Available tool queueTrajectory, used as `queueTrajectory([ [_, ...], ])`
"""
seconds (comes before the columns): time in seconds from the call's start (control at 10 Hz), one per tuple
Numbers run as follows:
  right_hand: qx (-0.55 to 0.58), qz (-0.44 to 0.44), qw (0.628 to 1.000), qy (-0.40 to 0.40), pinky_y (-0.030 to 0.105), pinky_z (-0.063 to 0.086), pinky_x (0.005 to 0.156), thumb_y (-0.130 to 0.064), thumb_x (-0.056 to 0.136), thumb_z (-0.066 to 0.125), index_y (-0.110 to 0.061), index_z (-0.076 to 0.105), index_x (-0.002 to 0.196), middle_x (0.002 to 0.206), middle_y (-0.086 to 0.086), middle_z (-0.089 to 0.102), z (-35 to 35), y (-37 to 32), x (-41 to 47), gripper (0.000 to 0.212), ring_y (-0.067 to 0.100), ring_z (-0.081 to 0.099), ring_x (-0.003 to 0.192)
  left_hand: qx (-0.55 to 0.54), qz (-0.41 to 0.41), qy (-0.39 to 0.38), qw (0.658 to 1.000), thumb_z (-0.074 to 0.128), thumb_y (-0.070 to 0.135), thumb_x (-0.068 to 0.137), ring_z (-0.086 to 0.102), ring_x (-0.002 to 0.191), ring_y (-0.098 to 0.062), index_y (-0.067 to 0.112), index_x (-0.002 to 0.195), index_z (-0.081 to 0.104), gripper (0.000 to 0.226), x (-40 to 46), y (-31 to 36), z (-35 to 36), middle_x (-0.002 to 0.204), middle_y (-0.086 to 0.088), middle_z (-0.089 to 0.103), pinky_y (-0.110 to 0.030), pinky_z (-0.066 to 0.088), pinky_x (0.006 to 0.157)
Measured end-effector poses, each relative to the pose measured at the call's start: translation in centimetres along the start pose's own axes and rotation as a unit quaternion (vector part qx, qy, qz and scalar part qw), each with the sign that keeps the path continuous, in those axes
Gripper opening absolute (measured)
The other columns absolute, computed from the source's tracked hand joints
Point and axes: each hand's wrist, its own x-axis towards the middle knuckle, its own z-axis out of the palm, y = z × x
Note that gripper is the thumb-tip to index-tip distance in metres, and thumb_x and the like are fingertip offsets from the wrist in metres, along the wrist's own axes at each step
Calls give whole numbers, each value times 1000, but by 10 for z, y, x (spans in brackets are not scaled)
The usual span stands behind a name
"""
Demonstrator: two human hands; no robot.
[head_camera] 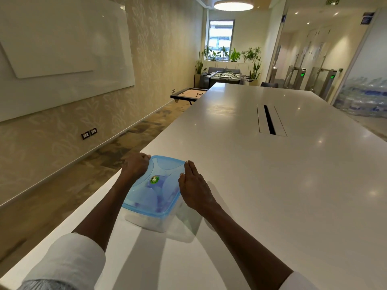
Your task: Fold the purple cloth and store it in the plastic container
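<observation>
A clear plastic container (146,221) with a translucent blue lid (165,170) stands near the left edge of the white table (272,185). Through the lid and wall I make out patches of the purple cloth (160,203) inside. My left hand (136,166) curls over the lid's far left corner, fingers bent down on its rim. My right hand (193,187) lies flat against the lid's right edge, fingers straight and together. A green round sticker sits on the lid's middle.
The table's left edge runs close beside the container, with carpeted floor below. A cable slot (269,120) lies in the table farther back. A low game board (188,94) and a foosball table (225,77) stand at the room's far end.
</observation>
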Motion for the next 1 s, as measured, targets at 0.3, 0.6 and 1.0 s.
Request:
queueTrajectory([
  [0.3, 26, 0, 1000, 12, 41, 33, 114, -33, 104, 24, -10, 15, 153, 162, 6, 15, 4, 4, -2, 55, 29, 33, 141, 0, 80, 19, 997, 48, 14, 96, 63, 98, -31, 6, 109, 70, 27, 1, 1, 6, 112, -15, 71, -28, 41, 79],
  [0.6, 42, 8, 999, 11, 39, 27, 116, -33, 105, 21, -12, 10, 154, 163, 4, 8, 1, 1, -6, 55, 24, 22, 146, 25, 103, 43, 993, 48, 13, 94, 64, 99, -32, 8, 106, 72, 27, -3, 0, 6, 109, -13, 72, -33, 46, 84],
  [1.0, 63, 8, 998, 30, 30, 14, 118, -36, 104, 29, -7, 21, 152, 161, 10, 17, -24, 14, -5, 56, 23, 17, 148, 188, 199, 57, 960, 29, 16, 93, 64, 91, -44, -9, 90, 65, 44, 0, -1, 6, 96, -28, 67, -45, 52, 79],
])
